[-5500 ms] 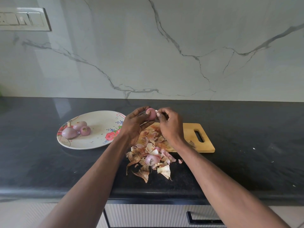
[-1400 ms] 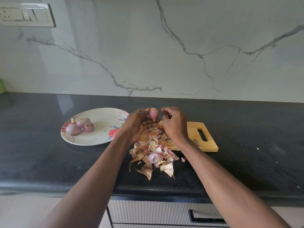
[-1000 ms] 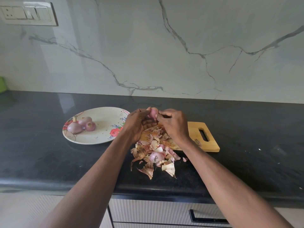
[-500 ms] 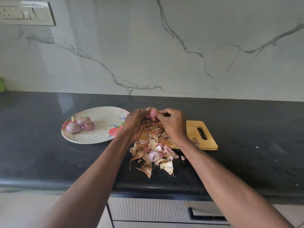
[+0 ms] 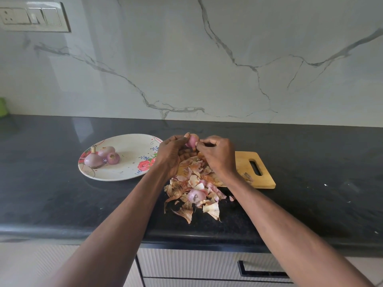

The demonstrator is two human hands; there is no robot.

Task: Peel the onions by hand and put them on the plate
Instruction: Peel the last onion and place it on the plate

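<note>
My left hand grips a small pink onion above the wooden cutting board. My right hand pinches at the skin on the onion's right side with thumb and fingertips. To the left lies a white flowered plate holding three peeled onions near its left rim. A heap of onion skins spreads over the board's left end and onto the black counter below my hands.
The black stone counter runs the full width, with a marble wall behind. A switch panel is at the top left. A green object shows at the far left edge. Drawers with a dark handle sit below the counter edge.
Both hands stay at the same onion above the board. My right fingers shifted slightly along the skin. The plate's onions and the peel heap are unchanged.
</note>
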